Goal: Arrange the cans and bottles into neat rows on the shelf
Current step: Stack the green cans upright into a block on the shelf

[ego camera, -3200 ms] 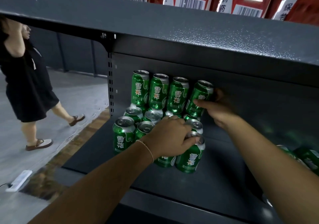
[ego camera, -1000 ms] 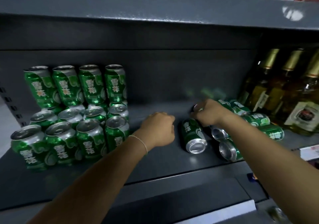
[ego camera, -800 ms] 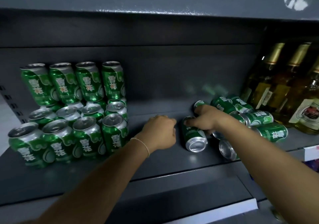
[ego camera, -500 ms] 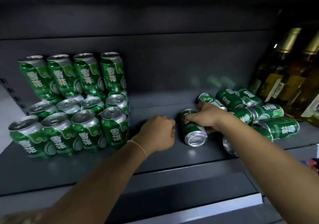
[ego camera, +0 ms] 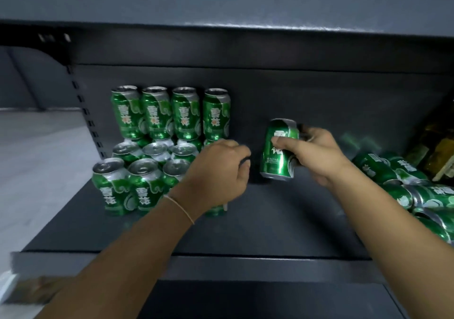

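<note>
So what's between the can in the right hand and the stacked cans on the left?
Only the left hand, curled and holding nothing, plus bare shelf, in the head view. The held can stands apart from the stack.

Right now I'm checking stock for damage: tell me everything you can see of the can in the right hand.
The held can is glossy green metal with white characters and small print, and a silver top and bottom rim. It is upright, tilted slightly, lifted just above the shelf, right of the stacked cans. The right hand grips its side, thumb across the label. No dents show.
</note>
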`<act>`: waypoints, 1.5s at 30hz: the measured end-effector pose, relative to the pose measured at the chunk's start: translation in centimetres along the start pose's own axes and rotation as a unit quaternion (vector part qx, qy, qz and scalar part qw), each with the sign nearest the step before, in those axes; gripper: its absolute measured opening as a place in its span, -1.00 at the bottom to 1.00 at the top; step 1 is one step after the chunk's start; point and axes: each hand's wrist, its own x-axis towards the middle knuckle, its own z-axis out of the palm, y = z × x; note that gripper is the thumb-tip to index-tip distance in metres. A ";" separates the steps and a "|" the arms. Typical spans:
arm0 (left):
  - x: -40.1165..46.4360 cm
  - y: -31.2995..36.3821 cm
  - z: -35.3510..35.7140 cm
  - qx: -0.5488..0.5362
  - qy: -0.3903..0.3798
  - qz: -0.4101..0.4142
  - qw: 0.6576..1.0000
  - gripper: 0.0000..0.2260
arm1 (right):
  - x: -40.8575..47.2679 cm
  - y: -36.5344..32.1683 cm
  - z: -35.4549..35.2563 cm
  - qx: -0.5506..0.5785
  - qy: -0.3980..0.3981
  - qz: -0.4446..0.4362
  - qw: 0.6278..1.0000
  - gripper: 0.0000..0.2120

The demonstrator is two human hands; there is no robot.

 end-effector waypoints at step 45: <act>-13.5 -19.1 -4.4 -0.078 0.178 -0.103 0.976 -0.69 | -1.9 -4.8 29.2 -0.091 -0.049 -0.166 0.981 -0.36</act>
